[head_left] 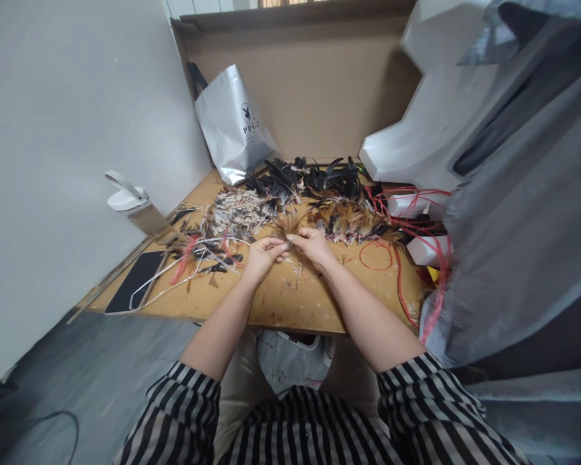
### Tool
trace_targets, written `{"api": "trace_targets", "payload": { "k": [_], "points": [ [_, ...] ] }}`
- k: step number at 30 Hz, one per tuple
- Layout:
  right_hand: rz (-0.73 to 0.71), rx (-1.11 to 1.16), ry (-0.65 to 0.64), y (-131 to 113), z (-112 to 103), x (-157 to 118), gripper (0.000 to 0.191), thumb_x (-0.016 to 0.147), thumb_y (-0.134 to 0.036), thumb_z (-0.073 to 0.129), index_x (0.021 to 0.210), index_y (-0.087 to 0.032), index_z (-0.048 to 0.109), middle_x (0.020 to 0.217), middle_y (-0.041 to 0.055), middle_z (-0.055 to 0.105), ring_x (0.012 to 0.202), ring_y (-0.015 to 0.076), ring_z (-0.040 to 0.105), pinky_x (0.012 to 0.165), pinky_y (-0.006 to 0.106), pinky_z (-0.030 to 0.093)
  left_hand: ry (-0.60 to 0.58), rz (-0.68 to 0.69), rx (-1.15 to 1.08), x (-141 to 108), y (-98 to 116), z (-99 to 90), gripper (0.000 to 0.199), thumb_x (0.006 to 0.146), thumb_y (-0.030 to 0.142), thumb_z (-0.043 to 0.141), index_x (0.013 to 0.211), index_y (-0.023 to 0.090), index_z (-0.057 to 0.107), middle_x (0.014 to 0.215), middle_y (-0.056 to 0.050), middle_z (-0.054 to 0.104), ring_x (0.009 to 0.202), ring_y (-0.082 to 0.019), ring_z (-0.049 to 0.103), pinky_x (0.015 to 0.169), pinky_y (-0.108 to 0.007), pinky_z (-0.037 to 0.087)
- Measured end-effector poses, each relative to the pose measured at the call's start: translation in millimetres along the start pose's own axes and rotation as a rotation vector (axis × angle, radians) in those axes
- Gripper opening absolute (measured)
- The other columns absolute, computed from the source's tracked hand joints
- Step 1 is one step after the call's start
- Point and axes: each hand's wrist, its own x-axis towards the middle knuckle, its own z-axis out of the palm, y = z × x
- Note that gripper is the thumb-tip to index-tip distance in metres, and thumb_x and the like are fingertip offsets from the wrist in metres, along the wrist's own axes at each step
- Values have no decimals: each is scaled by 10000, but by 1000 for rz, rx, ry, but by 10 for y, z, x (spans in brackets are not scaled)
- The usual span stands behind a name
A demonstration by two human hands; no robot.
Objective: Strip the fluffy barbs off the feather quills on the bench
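A small bunch of brown feathers (286, 223) fans upward between my two hands, above the wooden table (295, 309). My right hand (314, 247) pinches its base with thumb and forefinger. Close beside it, my left hand (267, 254) has its fingers pressed together at the quill ends; whatever they grip there is too small to make out. Just behind my hands lie a pile of brown feathers (351, 218), a heap of pale, speckled feathers (239, 212) and a row of black feathers (314, 177).
A phone (138, 281) with a white cable lies at the left edge. A silver bag (235, 126) leans at the back left, near a white-lidded container (140, 206). Red strings (436, 252) trail along the right side beside grey cloth (523, 226). A bin (294, 361) stands below the table.
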Motion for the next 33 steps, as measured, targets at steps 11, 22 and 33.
{"api": "trace_targets", "payload": {
  "k": [11, 22, 33],
  "points": [
    [-75, -171, 428, -176, -1157, -8, 353, 644, -450, 585, 504, -177, 411, 402, -73, 329, 375, 55, 262, 390, 207, 186, 95, 112, 76, -2, 25, -47, 337, 620, 413, 646, 753, 104, 631, 721, -81, 658, 521, -103, 572, 444, -188, 402],
    [-5, -599, 478, 239, -1550, 3, 283, 640, -392, 568, 511, -151, 496, 458, -53, 374, 441, 68, 295, 442, 207, 231, 107, 103, 115, -26, 8, -16, 285, 642, 377, 646, 729, 106, 634, 710, -79, 649, 507, -92, 549, 439, -184, 392],
    [-216, -278, 743, 142, -1494, -4, 293, 680, -352, 546, 877, -136, 544, 619, -23, 499, 513, 81, 434, 519, 208, 381, 102, 109, 136, -31, 7, -17, 265, 663, 369, 631, 742, 116, 638, 681, -73, 648, 494, -86, 536, 447, -186, 385]
  ]
}}
